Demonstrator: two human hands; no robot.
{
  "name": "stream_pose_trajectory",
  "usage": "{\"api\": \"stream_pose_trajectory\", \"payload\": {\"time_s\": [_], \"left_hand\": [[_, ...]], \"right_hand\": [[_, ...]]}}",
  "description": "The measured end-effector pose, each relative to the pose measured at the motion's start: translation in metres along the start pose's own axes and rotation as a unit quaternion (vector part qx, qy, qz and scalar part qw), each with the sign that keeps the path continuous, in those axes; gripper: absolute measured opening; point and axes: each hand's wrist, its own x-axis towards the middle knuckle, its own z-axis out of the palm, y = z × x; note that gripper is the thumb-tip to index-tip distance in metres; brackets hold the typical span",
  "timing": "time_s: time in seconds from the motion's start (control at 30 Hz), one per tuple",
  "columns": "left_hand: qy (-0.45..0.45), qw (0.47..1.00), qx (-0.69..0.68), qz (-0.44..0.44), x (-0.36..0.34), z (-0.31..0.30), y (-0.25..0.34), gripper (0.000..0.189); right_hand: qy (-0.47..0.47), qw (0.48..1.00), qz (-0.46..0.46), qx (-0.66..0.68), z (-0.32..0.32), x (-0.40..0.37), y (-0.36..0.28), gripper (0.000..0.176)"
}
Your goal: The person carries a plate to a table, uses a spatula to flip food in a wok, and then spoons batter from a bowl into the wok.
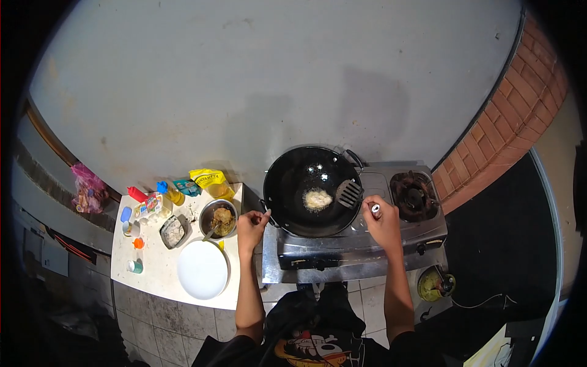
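Note:
A black wok (293, 171) stands on the left side of a steel gas stove (361, 254). One pale, battered piece of food (318, 199) lies in the wok, with small bubbles around it. My right hand (381, 221) is closed round the handle of a slotted spatula (350, 192), whose head is over the wok's right side, just right of the food. At the wok's left handle is my left hand (251, 230), its fingers pinched together at the handle.
Left of the stove, a white table (159, 278) bears a white plate (202, 270), a metal bowl of food (218, 219), a dish of white powder (173, 232), bottles and a yellow pouch (212, 183). A bare burner (414, 197) is at right; a green container (431, 286) sits lower right.

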Motion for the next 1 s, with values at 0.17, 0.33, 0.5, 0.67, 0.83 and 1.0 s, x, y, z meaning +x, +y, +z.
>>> {"api": "stream_pose_trajectory", "payload": {"time_s": [0.17,0.33,0.5,0.67,0.83,1.0], "left_hand": [[0.003,1.0,0.005,-0.012,0.001,0.001,-0.003,0.032],[0.013,1.0,-0.007,-0.024,0.002,0.005,-0.006,0.032],[0.019,0.999,-0.016,-0.041,0.0,0.005,-0.007,0.029],[0.014,0.999,-0.044,-0.025,0.001,0.007,-0.018,0.028],[0.02,0.998,-0.034,-0.049,-0.008,0.002,0.009,0.028],[0.03,0.995,-0.088,-0.046,-0.013,0.004,0.005,0.029]], "right_hand": [[-0.002,1.0,0.005,0.007,-0.002,0.002,-0.001,0.008],[-0.028,1.0,0.003,-0.006,-0.006,0.011,0.002,0.011],[-0.044,0.999,-0.025,-0.012,-0.008,0.021,0.012,0.014],[-0.077,0.997,0.007,-0.002,-0.014,0.031,0.012,0.016],[-0.084,0.996,-0.003,-0.012,-0.019,0.038,0.023,0.019],[-0.069,0.997,0.004,-0.018,-0.028,0.037,0.028,0.02]]}}
